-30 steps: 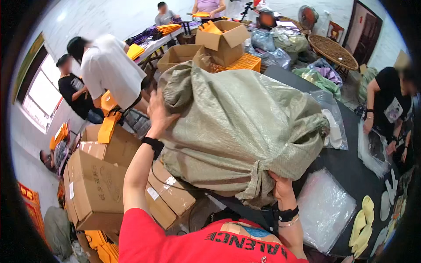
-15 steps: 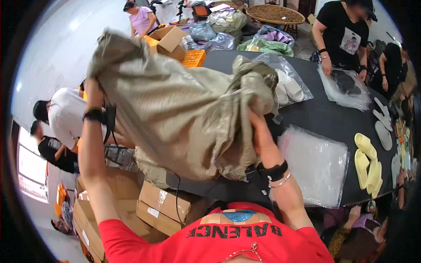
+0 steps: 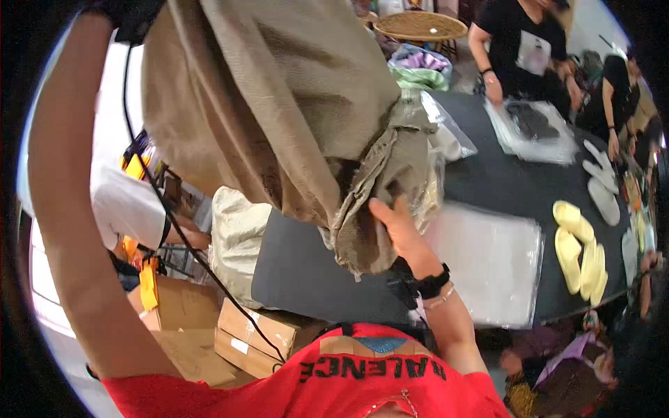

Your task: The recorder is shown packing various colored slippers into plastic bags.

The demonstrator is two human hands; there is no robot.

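A big khaki woven sack [image 3: 279, 90] hangs in front of me, its upper part cut off by the top edge of the view. My right hand [image 3: 403, 226] is closed round the bunched, frayed rim of the sack, thumb on the near side. High at the upper left my left arm stretches up beside the sack; only the forearm and a black wrist strap show, and the hand is past the picture's edge. Below the sack lies a dark table [image 3: 320, 268]. A stack of clear plastic bags [image 3: 488, 272] rests on it, right of my right hand.
Yellow slippers [image 3: 578, 247] and grey slippers [image 3: 603, 198] lie on the table's right side. Across it a person handles clear bags [image 3: 533, 139]. Cardboard boxes [image 3: 244, 341] and a paler sack [image 3: 233, 240] stand at the left. A black cord [image 3: 188, 240] runs down from my left wrist.
My left hand has gone up and left out of the picture, pulling the sack up taller. My right hand has moved slightly down, still on the sack. The paler sack behind shows more.
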